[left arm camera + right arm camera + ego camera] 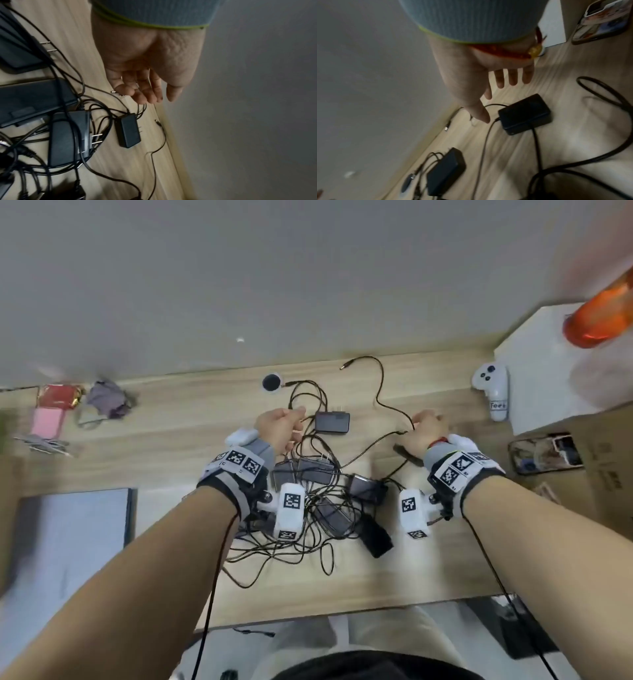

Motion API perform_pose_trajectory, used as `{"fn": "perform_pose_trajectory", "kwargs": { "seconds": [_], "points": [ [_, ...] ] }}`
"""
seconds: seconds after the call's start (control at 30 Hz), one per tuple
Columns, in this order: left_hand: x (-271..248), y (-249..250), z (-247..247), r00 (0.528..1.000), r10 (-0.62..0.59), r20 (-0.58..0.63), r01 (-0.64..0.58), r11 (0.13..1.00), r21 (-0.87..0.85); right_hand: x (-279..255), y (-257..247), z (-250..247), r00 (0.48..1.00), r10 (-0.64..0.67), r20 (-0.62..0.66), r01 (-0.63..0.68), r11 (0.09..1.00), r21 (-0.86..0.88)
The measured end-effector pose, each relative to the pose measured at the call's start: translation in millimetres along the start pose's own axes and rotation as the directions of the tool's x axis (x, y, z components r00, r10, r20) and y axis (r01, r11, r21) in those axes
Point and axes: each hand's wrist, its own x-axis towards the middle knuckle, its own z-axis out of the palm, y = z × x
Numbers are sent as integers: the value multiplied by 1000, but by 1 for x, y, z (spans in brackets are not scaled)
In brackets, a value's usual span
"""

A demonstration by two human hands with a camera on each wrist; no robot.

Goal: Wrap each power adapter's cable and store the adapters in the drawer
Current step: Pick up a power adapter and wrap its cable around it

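Note:
Several black power adapters (pixel 318 470) lie in a heap of tangled black cables mid-desk. One adapter (pixel 332 422) sits apart behind the heap, also seen in the left wrist view (pixel 127 130) and the right wrist view (pixel 445 171). My left hand (pixel 291 422) hovers just left of it, fingers relaxed (pixel 147 94), palm empty, with a cable plug near its fingertips. My right hand (pixel 428 426) is spread with straight fingers (pixel 498 97) over another adapter (pixel 524 113). Its thumb is beside a thin cable (pixel 380 392). No drawer is plainly shown.
The wall runs close behind the desk, near a round cable hole (pixel 272 382). To the right are a white controller (pixel 491 392), a white box (pixel 561 364) with an orange bottle (pixel 599 313), a phone (pixel 544 453) and cardboard. A red packet (pixel 60 397) and grey cloth (pixel 108 398) lie left.

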Motion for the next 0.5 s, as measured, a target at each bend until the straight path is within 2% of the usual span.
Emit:
{"fn": "perform_pose_trajectory", "kwargs": {
  "seconds": [0.1, 0.2, 0.37, 0.43, 0.5],
  "points": [
    [7, -8, 15, 999, -47, -24, 48, 998, 35, 10, 12, 3, 991, 84, 108, -57, 971, -233],
    [6, -14, 23, 997, -76, 0, 76, 996, 51, 15, 24, 9, 986, 76, 149, -25, 948, -317],
    [-2, -4, 32, 998, -56, -6, 57, 996, 75, 17, 15, -7, 968, -49, 245, 115, 958, -263],
    [-12, 10, 31, 1000, -1, -5, 1, 994, 105, 7, -1, -27, 944, -161, 286, 218, 959, -180],
    [-22, 25, 30, 996, 89, 17, -90, 983, 161, -7, -20, -47, 896, -298, 328, 337, 939, -67]
  ]
}}
